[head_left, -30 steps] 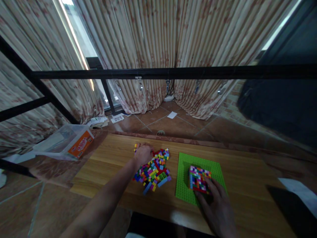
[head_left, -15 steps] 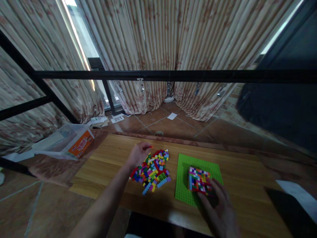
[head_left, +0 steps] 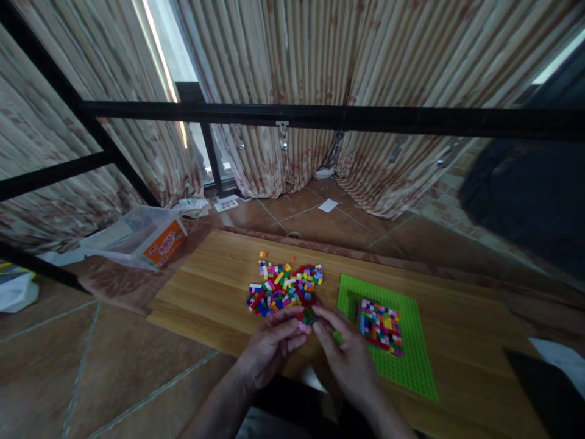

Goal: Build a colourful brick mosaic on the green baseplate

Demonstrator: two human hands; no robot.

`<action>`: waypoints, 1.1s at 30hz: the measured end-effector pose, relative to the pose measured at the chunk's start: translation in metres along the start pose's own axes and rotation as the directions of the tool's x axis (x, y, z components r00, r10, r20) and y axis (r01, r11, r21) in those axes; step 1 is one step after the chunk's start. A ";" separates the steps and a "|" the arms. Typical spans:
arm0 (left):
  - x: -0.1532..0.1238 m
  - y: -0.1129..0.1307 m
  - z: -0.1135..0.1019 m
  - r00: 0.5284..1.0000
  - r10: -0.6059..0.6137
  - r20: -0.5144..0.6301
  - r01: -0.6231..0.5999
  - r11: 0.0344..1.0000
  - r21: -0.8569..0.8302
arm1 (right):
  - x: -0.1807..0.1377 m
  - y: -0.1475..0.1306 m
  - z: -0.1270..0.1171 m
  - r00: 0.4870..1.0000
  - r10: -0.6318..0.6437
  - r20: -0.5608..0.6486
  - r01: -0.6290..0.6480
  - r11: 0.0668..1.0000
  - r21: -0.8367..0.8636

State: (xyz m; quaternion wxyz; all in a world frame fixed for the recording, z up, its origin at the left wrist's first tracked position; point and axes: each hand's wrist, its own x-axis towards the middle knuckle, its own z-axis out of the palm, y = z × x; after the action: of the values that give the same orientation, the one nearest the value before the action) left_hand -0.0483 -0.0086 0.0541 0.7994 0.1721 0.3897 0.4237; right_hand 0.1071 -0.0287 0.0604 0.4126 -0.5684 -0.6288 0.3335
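Just in front of the pile of loose toy bricks [head_left: 281, 283], my two hands meet, fingertips almost together. My left hand [head_left: 272, 341] is closed, with small pink and red toy bricks [head_left: 302, 325] at its fingertips. Thumb and fingers of my right hand [head_left: 342, 344] pinch close beside them; what they grip is small, dark and unclear. A block of many-coloured bricks [head_left: 380, 326] lies on the green studded baseplate [head_left: 411, 372], right of my right hand and not touched by it. My hands hide the near edge of the pile.
A wooden table [head_left: 214, 274] carries the bricks and baseplate. Left of it stands a clear plastic bin [head_left: 137, 235] with an orange label. A black metal rail [head_left: 320, 114] runs across beyond, before striped curtains. A dark flat object [head_left: 530, 384] lies at the right.
My right hand has left the many-coloured block and moved left. My left hand has come from the pile's far left side toward me, and both now meet before the pile. The view has shifted.
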 end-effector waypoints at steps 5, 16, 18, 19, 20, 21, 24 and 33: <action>-0.007 -0.003 0.005 0.998 -0.010 0.069 0.004 0.996 0.091 | -0.011 0.002 0.003 0.996 0.053 0.072 -0.065 0.983 0.174; -0.013 -0.040 0.017 0.984 -0.079 0.159 0.031 0.958 0.284 | -0.044 0.020 -0.023 0.989 0.140 0.057 -0.151 0.939 0.310; -0.014 -0.051 0.020 0.974 -0.089 0.207 -0.001 0.918 0.397 | -0.053 0.027 -0.023 0.979 0.204 0.016 -0.198 0.927 0.320; -0.015 -0.057 0.022 0.972 -0.088 0.218 -0.024 0.885 0.464 | -0.057 0.030 -0.023 0.971 0.240 -0.009 -0.224 0.918 0.327; -0.016 -0.062 0.024 0.973 -0.079 0.215 -0.049 0.846 0.531 | -0.061 0.033 -0.022 0.961 0.273 -0.030 -0.248 0.909 0.334; -0.017 -0.067 0.026 0.979 -0.047 0.200 -0.081 0.805 0.587 | -0.065 0.036 -0.021 0.953 0.301 -0.046 -0.268 0.901 0.341; -0.020 -0.078 0.032 0.983 0.038 0.181 -0.159 0.671 0.724 | -0.075 0.041 -0.022 0.940 0.336 -0.062 -0.295 0.890 0.348; -0.027 -0.093 0.036 0.960 0.053 0.276 -0.267 0.478 0.837 | -0.091 0.040 -0.038 0.958 0.256 -0.132 -0.224 0.950 0.218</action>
State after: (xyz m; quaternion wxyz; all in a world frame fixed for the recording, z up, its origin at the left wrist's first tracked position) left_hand 0.0210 -0.0831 0.0339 0.5974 0.6298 0.4438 0.2225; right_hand 0.1605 -0.1155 0.0290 0.4728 -0.6209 -0.4832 0.3969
